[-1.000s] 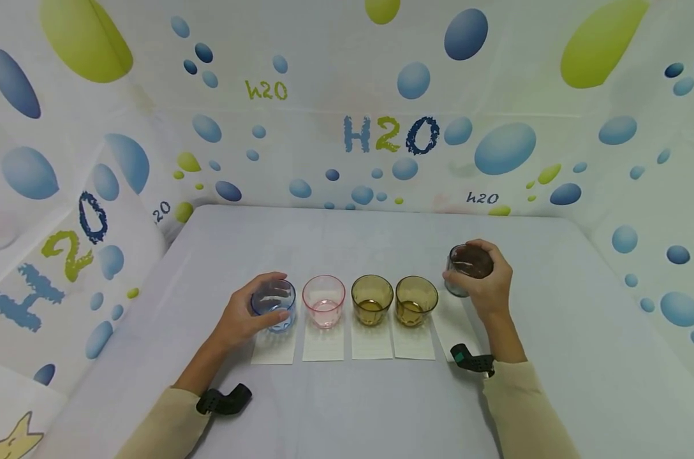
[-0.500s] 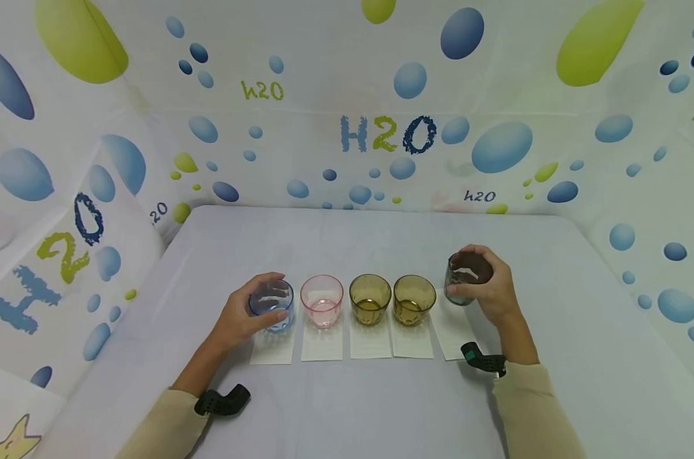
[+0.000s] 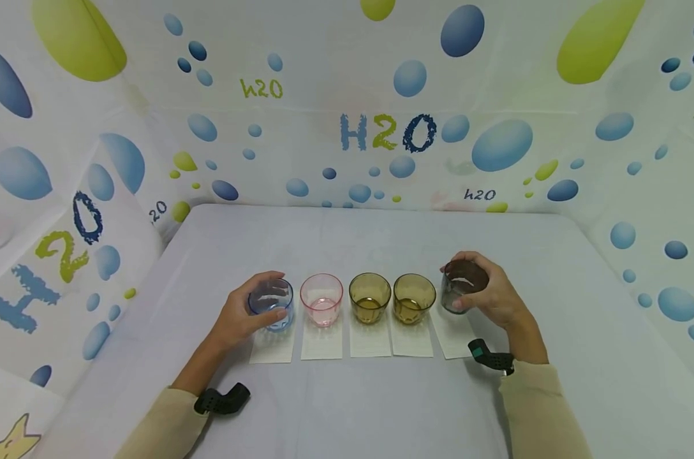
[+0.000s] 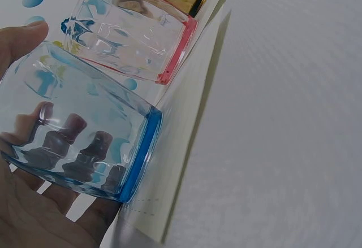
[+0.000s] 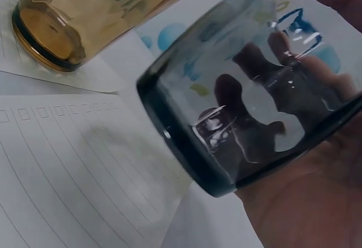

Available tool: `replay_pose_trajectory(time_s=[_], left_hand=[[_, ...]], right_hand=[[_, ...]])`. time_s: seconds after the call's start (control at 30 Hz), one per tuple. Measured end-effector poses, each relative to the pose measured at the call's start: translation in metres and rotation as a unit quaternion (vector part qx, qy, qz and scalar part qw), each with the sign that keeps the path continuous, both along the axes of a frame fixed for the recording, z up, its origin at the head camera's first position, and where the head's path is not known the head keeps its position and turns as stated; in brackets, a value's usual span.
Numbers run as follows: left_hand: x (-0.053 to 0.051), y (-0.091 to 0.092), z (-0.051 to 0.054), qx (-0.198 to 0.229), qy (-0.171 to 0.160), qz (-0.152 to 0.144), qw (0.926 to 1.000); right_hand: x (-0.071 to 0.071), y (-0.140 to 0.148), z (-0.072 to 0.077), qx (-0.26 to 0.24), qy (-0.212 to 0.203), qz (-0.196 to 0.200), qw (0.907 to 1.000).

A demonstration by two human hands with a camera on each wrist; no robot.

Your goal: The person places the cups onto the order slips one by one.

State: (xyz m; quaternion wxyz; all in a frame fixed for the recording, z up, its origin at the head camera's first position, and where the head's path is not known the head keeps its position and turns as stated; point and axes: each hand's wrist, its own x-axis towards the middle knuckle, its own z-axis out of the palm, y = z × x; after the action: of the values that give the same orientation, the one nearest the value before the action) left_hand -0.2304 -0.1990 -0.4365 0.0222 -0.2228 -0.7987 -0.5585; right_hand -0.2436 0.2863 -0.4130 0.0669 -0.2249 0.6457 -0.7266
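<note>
At the left end of a row of glasses, my left hand grips a blue glass that stands on a paper slip; thumb and fingers lie around its sides. My right hand holds a smoky grey glass, with fingers behind it and thumb in front. This glass appears slightly above the far end of the rightmost paper slip, as its base shows apart from the lined paper in the right wrist view. Between the hands stand a pink-rimmed clear glass and two amber glasses.
Each glass in the row has a white paper slip beneath it or reaching toward the person. A white cloth covers the table. Behind it hangs a backdrop printed with blue and green drops. Dark devices are strapped at both wrists.
My right hand has brought the grey glass nearer to the person and lower, toward the rightmost paper slip. The left hand and the blue glass stay in place.
</note>
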Motion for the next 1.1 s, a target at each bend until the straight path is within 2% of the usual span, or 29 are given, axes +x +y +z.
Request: replay_pose_trajectory(time_s=[0.37,0.8,1.1], left_hand=[[0.001,-0.002,0.001,0.001,0.002,-0.003,1.0],[0.0,-0.001,0.001,0.007,0.001,-0.007,0.9999],[0.001,0.0,0.001,0.003,0.002,-0.006,1.0]], right_hand=[[-0.001,0.004,-0.001,0.093,-0.024,0.015,0.9953],[0.002,0.007,-0.004,0.095,-0.061,0.063,0.9916],[-0.001,0.012,-0.007,0.099,-0.041,0.099,0.9893]])
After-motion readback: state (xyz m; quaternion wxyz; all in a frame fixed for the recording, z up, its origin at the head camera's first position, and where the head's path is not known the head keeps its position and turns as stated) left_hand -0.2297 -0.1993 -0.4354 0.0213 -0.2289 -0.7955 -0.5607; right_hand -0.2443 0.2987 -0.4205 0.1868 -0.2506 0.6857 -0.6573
